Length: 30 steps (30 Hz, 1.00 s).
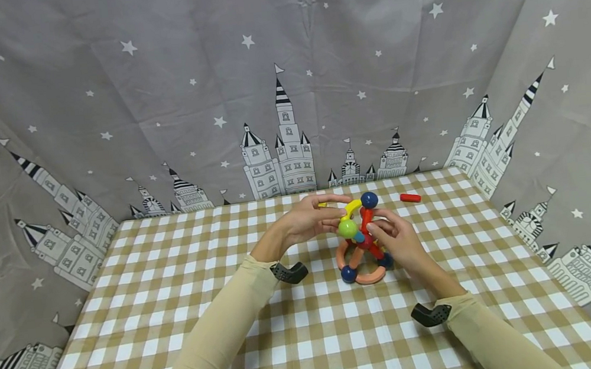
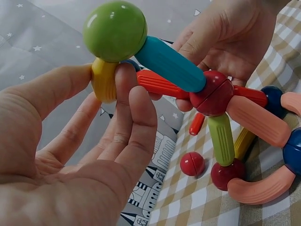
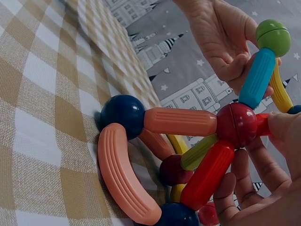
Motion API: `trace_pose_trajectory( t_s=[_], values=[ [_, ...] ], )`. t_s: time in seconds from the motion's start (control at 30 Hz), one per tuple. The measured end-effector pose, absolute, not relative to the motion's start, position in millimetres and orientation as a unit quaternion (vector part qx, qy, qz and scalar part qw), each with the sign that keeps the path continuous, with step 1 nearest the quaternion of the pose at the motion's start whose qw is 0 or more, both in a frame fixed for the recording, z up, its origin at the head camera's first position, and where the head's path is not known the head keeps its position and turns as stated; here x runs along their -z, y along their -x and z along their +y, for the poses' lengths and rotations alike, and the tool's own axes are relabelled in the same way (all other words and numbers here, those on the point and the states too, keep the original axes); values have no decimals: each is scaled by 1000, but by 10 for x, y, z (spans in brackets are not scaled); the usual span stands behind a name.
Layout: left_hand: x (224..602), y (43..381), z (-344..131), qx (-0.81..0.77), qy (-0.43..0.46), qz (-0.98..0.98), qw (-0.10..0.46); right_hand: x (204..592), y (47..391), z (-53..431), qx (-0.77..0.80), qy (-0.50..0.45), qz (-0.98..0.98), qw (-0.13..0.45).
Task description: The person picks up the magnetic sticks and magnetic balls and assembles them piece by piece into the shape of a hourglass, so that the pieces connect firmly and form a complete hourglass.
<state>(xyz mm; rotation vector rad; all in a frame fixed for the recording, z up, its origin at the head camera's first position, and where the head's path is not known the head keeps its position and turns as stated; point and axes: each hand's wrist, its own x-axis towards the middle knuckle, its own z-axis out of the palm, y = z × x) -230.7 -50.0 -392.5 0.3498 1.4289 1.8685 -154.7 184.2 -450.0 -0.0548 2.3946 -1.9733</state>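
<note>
Against right hand, ball-and-stick toy

A table with a brown and white checked cloth is under both hands. Between the left hand and the right hand, a toy of balls and sticks stands on it. A red stick lies past the right hand. A red ball sits beyond the left hand's fingers.

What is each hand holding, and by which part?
Both hold the model: the left hand pinches its curved yellow stick near the green ball; the right hand pinches the red stick below the top blue ball.
</note>
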Motion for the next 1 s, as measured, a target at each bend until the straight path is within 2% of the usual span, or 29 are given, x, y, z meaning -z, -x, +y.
trace_pose_trajectory(
  t_s=[0.27,0.5,1.0],
  values=[
    [3983,2269,-534,-734,-130,557,365,4503,1541,1842,631,25,775,23],
    [4079,2219,-591,-754,-123,550,338,4533,1525,1891,615,37,788,17],
    [4263,2090,-677,-784,-91,534,303,4630,1412,1984,591,118,798,-6]
  ],
)
